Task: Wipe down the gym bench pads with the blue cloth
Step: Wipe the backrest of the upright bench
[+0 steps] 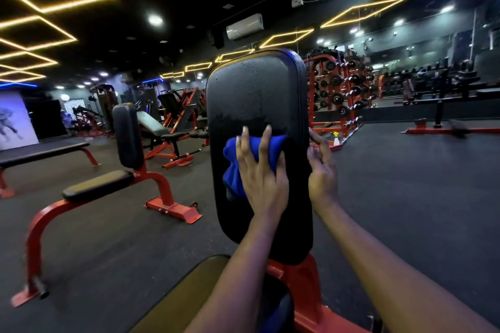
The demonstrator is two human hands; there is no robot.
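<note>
- Head view, the only one given, looked forward and down along an upright back pad on a red bench frame, inside a dim gym.
- Blue cloth lay bunched against the middle of that pad's face, pinned there by the left hand.
- Left fingers were straight and spread apart over the cloth, pressing it flat rather than pinching it; the thumb lay along the cloth's right side.
- Right hand sat at the pad's right edge, its fingers bent and the forefinger laid along the edge. Whether it truly clasped the pad could not be told, since the far side was hidden.
- Droplets speckled the upper part of the pad above the cloth, so that stretch looked unwiped; the seat pad below looked untouched too, as a judgement.
- Risk one: with flat fingers and no pinch, the loose lower fold of the cloth could slip out and drop to the floor on a fast upward stroke.
- Risk two: a bunched cloth covers a narrow band, so streaks or missed drops near the rounded top corners seemed likely.
- Risk three: hard pushing on a wet, slick face could make the palm skid off to one side, unless the right hand braced the edge.
- Spray bottle stood on the floor beyond the pad, well apart from both hands.
- Another bench and a dumbbell rack stood further off.
</note>
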